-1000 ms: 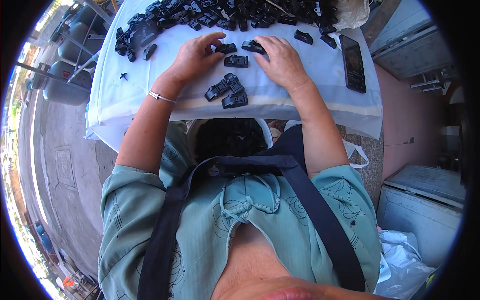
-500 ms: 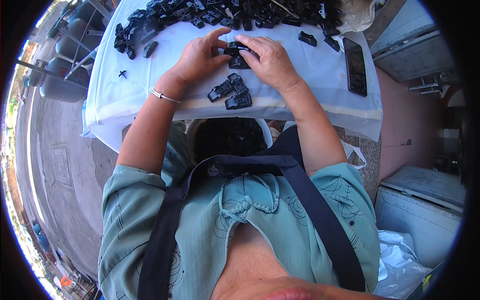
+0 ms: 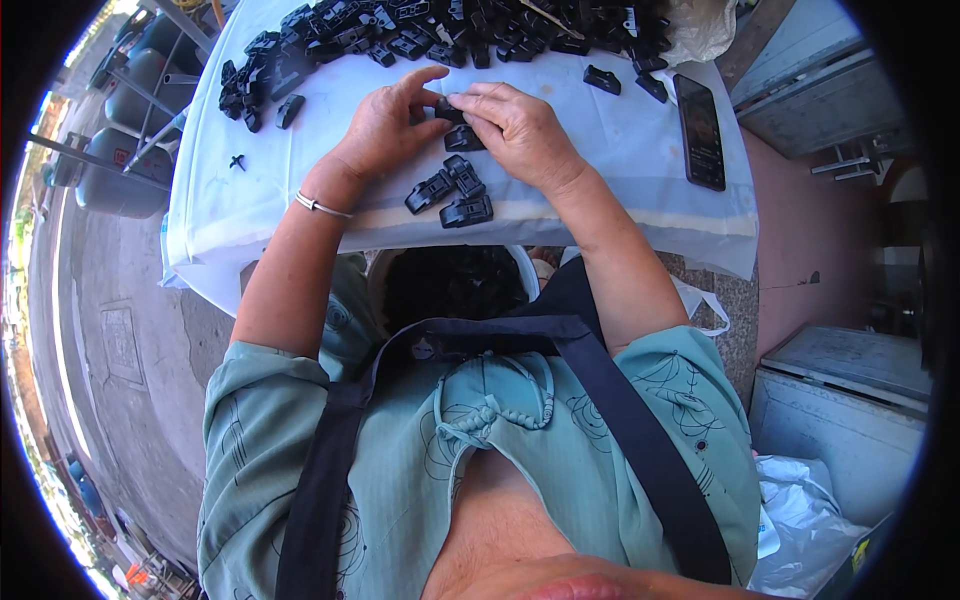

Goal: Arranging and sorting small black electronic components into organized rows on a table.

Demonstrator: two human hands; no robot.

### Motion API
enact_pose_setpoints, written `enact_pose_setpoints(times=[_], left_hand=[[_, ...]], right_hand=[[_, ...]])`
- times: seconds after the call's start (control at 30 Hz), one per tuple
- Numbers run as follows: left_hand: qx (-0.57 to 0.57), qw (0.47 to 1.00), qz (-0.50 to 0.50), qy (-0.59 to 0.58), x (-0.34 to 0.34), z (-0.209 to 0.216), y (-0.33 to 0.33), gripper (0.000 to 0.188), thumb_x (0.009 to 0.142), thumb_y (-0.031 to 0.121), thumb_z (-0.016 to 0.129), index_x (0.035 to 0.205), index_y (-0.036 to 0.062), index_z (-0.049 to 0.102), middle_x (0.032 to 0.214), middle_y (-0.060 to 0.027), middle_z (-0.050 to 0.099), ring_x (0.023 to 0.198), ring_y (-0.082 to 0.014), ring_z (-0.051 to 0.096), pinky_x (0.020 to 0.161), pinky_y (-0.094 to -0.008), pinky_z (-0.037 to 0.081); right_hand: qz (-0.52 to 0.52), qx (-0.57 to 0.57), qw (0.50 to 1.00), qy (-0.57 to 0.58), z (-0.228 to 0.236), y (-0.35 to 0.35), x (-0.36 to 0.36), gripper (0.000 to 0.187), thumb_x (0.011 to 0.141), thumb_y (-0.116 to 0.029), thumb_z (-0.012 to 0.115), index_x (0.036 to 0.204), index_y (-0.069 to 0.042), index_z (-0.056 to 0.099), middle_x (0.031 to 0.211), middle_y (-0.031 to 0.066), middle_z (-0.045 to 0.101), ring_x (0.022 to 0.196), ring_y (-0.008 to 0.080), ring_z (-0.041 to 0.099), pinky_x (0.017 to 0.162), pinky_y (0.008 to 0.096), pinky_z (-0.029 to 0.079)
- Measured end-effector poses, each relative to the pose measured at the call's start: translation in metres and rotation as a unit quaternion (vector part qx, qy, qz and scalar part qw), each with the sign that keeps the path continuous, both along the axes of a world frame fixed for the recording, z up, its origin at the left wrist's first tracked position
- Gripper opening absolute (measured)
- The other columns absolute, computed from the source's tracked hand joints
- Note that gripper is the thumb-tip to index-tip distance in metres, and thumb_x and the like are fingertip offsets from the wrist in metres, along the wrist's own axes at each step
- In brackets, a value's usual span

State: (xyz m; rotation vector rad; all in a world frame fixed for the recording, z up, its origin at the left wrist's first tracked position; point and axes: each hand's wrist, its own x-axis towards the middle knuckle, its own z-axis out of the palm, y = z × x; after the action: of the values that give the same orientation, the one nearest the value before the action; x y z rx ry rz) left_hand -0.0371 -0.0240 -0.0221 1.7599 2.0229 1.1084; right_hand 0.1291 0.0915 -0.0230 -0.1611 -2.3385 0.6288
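Note:
Over the table, my left hand [image 3: 392,128] and my right hand [image 3: 522,130] meet at a small black plastic piece [image 3: 448,111] shaped like a toy car body. Bent fingers of the left hand close on its left side, the forefinger raised; the right thumb and fingers pinch its right side. Fingers partly hide it. Just below it lies a second black car-shaped piece [image 3: 461,139], touching or nearly touching the right fingertips. Closer to me sit three more such pieces in a loose group: a left one [image 3: 429,192], a middle one [image 3: 464,175] and a near one [image 3: 467,211].
A large heap of black plastic parts [image 3: 410,38] covers the far side of the white-covered table [image 3: 590,200]. A phone [image 3: 701,133] lies at right, a small black cross-shaped bit [image 3: 237,162] at left. Below the table edge, a white bucket [image 3: 377,290] holds dark parts.
The whole view has shifted slightly. My hands stay together at the pieces; the upper piece now shows apart from the one below it, with the right fingers drawn up around it.

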Motion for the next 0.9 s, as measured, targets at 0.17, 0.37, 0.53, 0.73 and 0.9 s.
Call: enact_pose_setpoints(times=[0.17, 0.37, 0.53, 0.73, 0.9], left_hand=[[-0.011, 1.0, 0.002, 0.004, 0.001, 0.005, -0.001, 0.064, 0.073, 0.011, 0.073, 0.131, 0.0136, 0.047, 0.103, -0.0136, 0.068, 0.088, -0.0278, 0.067, 0.081, -0.0348, 0.054], [-0.021, 0.998, -0.005, -0.063, -0.012, 0.017, -0.004, 0.035, 0.077, 0.014, 0.063, 0.111, 0.0089, 0.064, 0.11, -0.011, 0.064, 0.098, -0.0248, 0.062, 0.08, -0.0351, 0.051], [0.145, 0.972, 0.025, 0.184, -0.026, 0.019, 0.035, 0.027, 0.083, 0.018, 0.062, 0.108, 0.0094, 0.064, 0.112, -0.0111, 0.063, 0.106, -0.0308, 0.058, 0.089, -0.0391, 0.047], [0.019, 0.947, 0.029, 0.318, -0.02, 0.026, 0.124, 0.038, 0.089, 0.031, 0.052, 0.123, 0.0125, 0.057, 0.123, -0.0098, 0.057, 0.118, -0.0302, 0.051, 0.098, -0.0444, 0.04], [-0.01, 0.95, 0.044, 0.309, -0.02, 0.02, 0.165, 0.061, 0.088, 0.061, 0.046, 0.133, 0.0192, 0.051, 0.132, -0.0128, 0.051, 0.122, -0.0332, 0.048, 0.101, -0.0448, 0.039]], right_hand=[[0.01, 0.004, 0.999, -0.03, -0.002, 0.003, -0.001, 0.024, 0.087, -0.013, 0.061, 0.11, -0.012, 0.069, 0.111, 0.0119, 0.065, 0.1, 0.0269, 0.063, 0.087, 0.0364, 0.051], [-0.067, 0.125, 0.979, -0.147, 0.002, -0.009, 0.009, 0.032, 0.092, -0.027, 0.054, 0.12, -0.013, 0.063, 0.123, 0.0107, 0.06, 0.117, 0.0269, 0.054, 0.096, 0.0418, 0.038], [-0.064, -0.029, 0.998, 0.003, 0.013, 0.019, 0.023, 0.033, 0.092, -0.025, 0.057, 0.118, -0.007, 0.061, 0.12, 0.0184, 0.059, 0.112, 0.0336, 0.056, 0.095, 0.0389, 0.043], [-0.344, 0.063, 0.937, -0.025, 0.037, 0.153, 0.025, 0.047, 0.089, -0.036, 0.056, 0.126, -0.008, 0.054, 0.125, 0.0186, 0.056, 0.119, 0.0353, 0.05, 0.099, 0.0399, 0.041], [-0.423, -0.002, 0.896, -0.139, 0.032, 0.238, 0.001, 0.062, 0.089, -0.054, 0.049, 0.131, -0.009, 0.053, 0.132, 0.0183, 0.052, 0.126, 0.0331, 0.046, 0.105, 0.038, 0.035]])
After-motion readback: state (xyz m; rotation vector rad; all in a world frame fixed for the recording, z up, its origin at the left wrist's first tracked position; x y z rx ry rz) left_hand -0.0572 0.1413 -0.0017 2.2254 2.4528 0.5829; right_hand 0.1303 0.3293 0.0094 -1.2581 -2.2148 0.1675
